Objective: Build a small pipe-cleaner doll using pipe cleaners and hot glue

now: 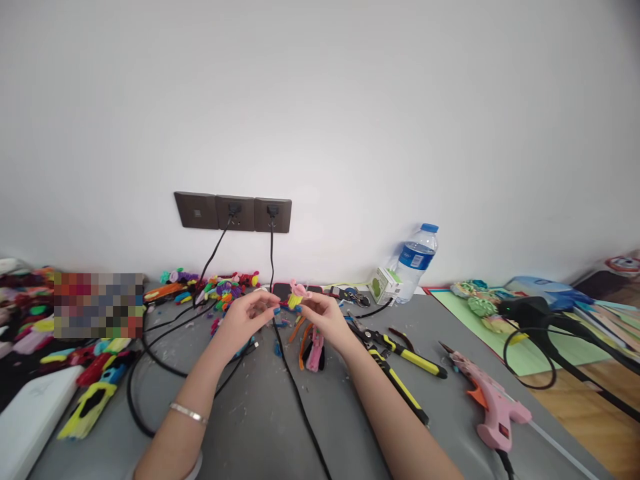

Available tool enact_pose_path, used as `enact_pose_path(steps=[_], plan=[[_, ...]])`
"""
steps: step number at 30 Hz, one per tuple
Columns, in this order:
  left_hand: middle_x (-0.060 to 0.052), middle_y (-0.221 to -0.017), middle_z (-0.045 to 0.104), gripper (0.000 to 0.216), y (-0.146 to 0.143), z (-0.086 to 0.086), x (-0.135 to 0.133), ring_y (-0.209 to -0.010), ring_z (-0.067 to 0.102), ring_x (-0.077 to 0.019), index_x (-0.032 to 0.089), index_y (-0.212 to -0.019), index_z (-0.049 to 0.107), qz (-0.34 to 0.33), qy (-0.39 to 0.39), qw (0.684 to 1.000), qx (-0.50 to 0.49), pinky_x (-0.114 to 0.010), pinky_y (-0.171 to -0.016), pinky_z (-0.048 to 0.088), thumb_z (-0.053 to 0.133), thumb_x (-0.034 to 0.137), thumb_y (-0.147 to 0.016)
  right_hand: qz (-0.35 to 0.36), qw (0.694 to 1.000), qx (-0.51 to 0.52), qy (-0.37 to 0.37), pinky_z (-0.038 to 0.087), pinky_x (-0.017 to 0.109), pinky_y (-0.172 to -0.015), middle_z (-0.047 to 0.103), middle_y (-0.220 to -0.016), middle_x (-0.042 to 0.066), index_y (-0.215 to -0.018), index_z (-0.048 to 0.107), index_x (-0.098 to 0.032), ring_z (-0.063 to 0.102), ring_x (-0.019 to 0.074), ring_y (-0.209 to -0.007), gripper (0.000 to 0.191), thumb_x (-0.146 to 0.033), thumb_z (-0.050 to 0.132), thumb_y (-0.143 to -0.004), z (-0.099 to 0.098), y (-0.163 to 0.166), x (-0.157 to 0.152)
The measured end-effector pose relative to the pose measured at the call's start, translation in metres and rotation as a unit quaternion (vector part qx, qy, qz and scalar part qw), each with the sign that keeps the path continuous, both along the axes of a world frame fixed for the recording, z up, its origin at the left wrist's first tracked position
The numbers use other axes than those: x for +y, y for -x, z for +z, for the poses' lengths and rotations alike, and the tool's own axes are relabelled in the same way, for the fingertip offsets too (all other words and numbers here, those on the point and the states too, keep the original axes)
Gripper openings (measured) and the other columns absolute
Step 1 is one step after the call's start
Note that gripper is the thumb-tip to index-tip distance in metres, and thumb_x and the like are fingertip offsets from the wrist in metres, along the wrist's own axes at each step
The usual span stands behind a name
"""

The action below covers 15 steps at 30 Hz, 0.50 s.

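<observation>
My right hand pinches a small pink and yellow pipe-cleaner figure between thumb and fingers, above the grey table. Just left of it is my left hand, its thumb and fingertips drawn together in a pinch. A bit of red shows at those fingertips, too small to make out. Below my right hand lies a pink pipe-cleaner bundle, next to orange stems. A dark phone-like object with a red edge lies behind the hands, partly hidden by them.
Black cables cross the grey table. Yellow-black pliers, a pink glue gun, a water bottle and a small box are on the right. Colourful pipe-cleaner pieces and a white case are left.
</observation>
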<state>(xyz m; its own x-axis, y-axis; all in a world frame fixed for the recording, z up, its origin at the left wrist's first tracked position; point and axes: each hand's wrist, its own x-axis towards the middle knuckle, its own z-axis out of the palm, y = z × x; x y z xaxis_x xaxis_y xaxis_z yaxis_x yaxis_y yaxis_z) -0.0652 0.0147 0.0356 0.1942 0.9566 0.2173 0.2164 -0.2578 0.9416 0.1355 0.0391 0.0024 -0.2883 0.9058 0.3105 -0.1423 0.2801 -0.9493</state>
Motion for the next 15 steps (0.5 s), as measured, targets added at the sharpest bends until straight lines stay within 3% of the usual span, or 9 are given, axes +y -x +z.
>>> enact_pose_path(steps=[6, 15], plan=[[-0.008, -0.084, 0.07, 0.019, -0.016, -0.003, 0.0, -0.074, 0.064, -0.0199, 0.019, -0.083, 0.071, 0.003, 0.007, 0.998, -0.063, -0.028, -0.063, 0.052, 0.07, 0.034, -0.073, 0.041, 0.998, -0.031, -0.026, 0.05, 0.036, -0.081, 0.073, -0.09, 0.005, -0.093, 0.076, -0.021, 0.064, 0.0224, -0.085, 0.026, -0.043, 0.069, -0.08, 0.004, 0.003, -0.006], [-0.006, -0.083, 0.07, 0.019, -0.023, -0.007, -0.001, -0.074, 0.065, -0.0198, 0.02, -0.081, 0.07, 0.021, 0.028, 0.993, -0.116, -0.029, -0.062, 0.053, 0.073, 0.033, -0.069, 0.021, 0.997, -0.063, -0.046, 0.051, 0.036, -0.081, 0.073, -0.092, 0.004, -0.094, 0.075, -0.021, 0.064, 0.0229, -0.087, 0.027, -0.044, 0.063, -0.084, 0.001, 0.002, -0.004]])
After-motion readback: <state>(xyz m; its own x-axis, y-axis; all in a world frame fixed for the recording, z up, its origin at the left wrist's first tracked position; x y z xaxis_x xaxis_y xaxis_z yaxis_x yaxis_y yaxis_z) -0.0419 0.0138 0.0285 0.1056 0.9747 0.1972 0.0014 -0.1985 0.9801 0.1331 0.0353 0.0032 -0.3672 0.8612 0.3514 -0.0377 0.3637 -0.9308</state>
